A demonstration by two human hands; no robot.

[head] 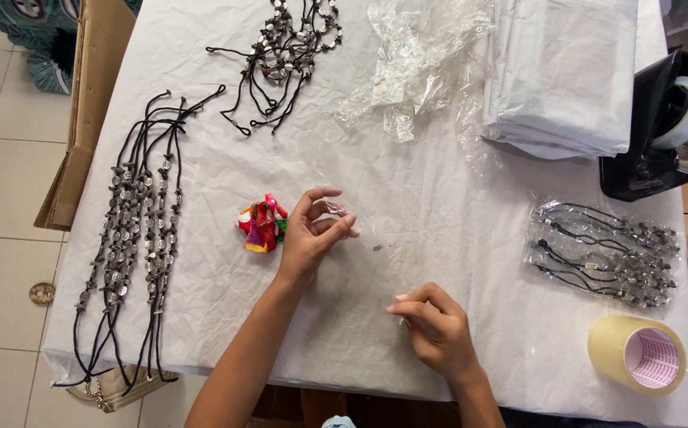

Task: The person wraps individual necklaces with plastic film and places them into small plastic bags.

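My left hand (314, 232) is raised a little over the white table cover (225, 190), its fingertips pinching the edge of a thin clear plastic bag (375, 261) that lies flat in front of me. My right hand (436, 326) pinches the near edge of the same bag. Just left of my left hand sits a small bright bundle of red, pink and green cloth (262, 225). Several black cord necklaces with silver beads (134, 230) lie stretched out at the left. Another pile of such necklaces (284, 51) is at the back.
Crumpled clear bags (415, 63) and a stack of folded white sheets (562, 71) lie at the back. A black tape dispenser (661, 127), bagged necklaces (605, 254) and a roll of tape (639, 353) are at the right. A cardboard box (82, 111) stands at the left edge.
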